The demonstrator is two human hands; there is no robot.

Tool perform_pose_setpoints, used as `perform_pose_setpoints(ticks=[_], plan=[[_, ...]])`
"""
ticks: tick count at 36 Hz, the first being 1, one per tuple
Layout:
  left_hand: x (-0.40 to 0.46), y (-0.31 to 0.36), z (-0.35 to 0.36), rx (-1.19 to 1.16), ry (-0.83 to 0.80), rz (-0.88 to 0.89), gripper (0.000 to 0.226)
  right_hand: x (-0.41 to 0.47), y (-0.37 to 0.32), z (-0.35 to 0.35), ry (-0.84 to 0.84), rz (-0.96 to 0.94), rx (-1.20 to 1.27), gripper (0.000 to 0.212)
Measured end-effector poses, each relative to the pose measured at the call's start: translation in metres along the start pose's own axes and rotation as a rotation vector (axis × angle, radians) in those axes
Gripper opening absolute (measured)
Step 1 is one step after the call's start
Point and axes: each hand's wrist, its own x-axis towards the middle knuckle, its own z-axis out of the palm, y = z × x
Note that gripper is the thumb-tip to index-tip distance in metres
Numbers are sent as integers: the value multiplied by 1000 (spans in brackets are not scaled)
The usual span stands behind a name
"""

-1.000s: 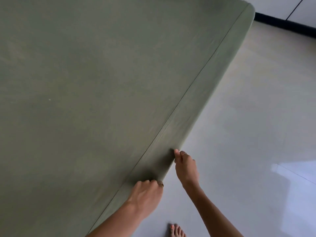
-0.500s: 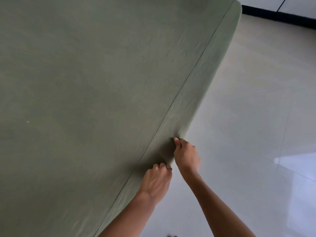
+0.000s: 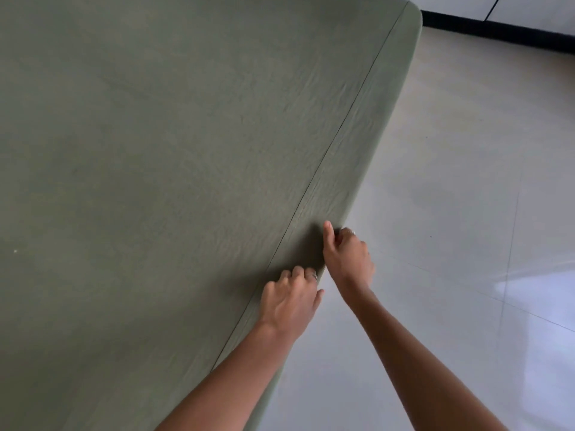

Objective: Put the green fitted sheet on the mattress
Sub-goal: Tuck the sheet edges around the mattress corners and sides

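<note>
The green fitted sheet [image 3: 174,169] covers the whole top and the right side of the mattress, which is hidden beneath it; a seam runs along the top edge up to the far rounded corner. My left hand [image 3: 291,298] grips the sheet's side panel with curled fingers, just below the seam. My right hand [image 3: 347,256] holds the same side panel a little farther along, thumb pointing up against the fabric and fingers curled under the lower edge. Small wrinkles fan out from both hands.
A glossy pale tiled floor [image 3: 460,197] lies right of the bed. A black skirting board [image 3: 497,29] runs below a white wall at the top right. A bright reflection shows on the floor at the right edge.
Both hands have moved along the sheet's side toward the far corner and closer together. The view has shifted forward, and the foot seen at the bottom is out of view.
</note>
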Motion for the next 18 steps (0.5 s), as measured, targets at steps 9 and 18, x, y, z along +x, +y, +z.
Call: perform_pose_setpoints(ticks=[9, 18], plan=[[19, 5, 8, 43, -57, 6, 28, 33, 0, -5, -52, 59, 3, 53], [29, 2, -8, 55, -151, 162, 32, 37, 7, -21, -199, 120, -21, 56]])
